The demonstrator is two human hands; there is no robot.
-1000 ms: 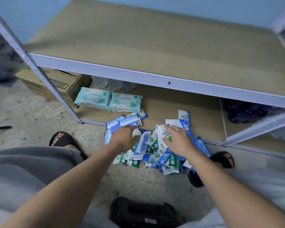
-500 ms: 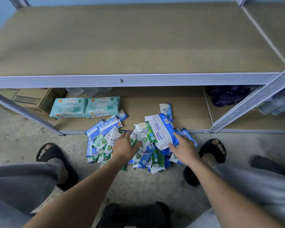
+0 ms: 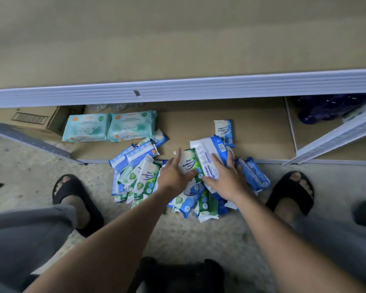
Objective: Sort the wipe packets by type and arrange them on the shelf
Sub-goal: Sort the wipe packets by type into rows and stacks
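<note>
Splayed flat and gripping nothing, the left hand (image 3: 173, 173) and right hand (image 3: 225, 178) pressed the heap of blue, green and white plastic wipe packets (image 3: 144, 174) straddling the front edge of the brown board shelf (image 3: 262, 140), likely to fan out the types.

A heap of wipe packets (image 3: 146, 176) straddles the bottom shelf (image 3: 251, 140) front edge and the floor (image 3: 220, 235), with the left hand (image 3: 173, 176) and right hand (image 3: 224, 178) resting on top. Behind-left on the shelf, two large packs (image 3: 109, 127) lie side by side, a box (image 3: 36, 119) to their left; a lone packet (image 3: 223, 130) lies behind-right.
</note>
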